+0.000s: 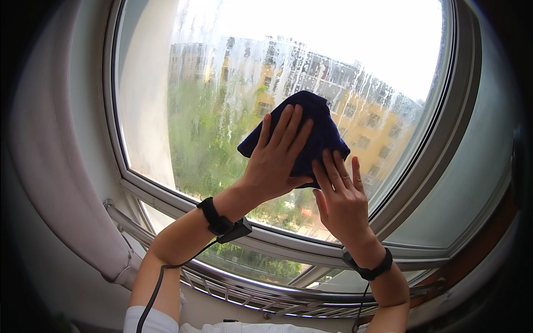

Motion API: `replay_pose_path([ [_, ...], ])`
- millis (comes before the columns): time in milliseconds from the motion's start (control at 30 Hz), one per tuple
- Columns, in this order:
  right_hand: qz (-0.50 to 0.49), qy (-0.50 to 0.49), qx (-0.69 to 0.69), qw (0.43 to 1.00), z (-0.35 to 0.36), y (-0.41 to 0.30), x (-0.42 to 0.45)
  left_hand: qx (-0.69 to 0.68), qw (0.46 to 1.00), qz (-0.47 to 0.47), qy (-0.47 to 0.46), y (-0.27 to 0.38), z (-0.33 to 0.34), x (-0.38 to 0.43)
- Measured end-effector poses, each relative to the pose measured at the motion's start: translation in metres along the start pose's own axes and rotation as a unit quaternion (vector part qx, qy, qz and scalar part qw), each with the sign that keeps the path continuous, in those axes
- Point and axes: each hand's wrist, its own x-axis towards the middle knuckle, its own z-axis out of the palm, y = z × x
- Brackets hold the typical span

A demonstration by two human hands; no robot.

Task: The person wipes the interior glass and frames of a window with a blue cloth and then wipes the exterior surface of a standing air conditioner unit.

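A dark blue cloth (310, 108) lies flat against a wet, streaked window pane (208, 125). My left hand (277, 154) presses it to the glass, fingers extended over its left and middle part. Lower down, several fingers of my right hand (343, 191) hold the cloth's lower right edge against the pane; the little finger is off it. Part of the cloth is hidden behind my hands. White streaks and droplets cover the glass above and to both sides of the cloth.
A metal window frame (291, 241) surrounds the pane. Below it runs a metal railing or rack (250, 291). A pale curtain (46, 125) hangs at the left, gathered low down. Black straps with boxes and cables are on both wrists, including a left wrist device (235, 230).
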Motion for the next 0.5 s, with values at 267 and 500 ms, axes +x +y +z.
replay_pose_path([
  [267,-0.069,0.013,0.145,0.987,-0.016,-0.015,0.019,0.050,0.998,0.010,0.039,-0.004,-0.002,0.020],
  [500,-0.032,0.138,0.094,0.985,-0.014,0.032,0.101,0.060,0.992,0.070,0.087,-0.037,-0.043,0.123],
])
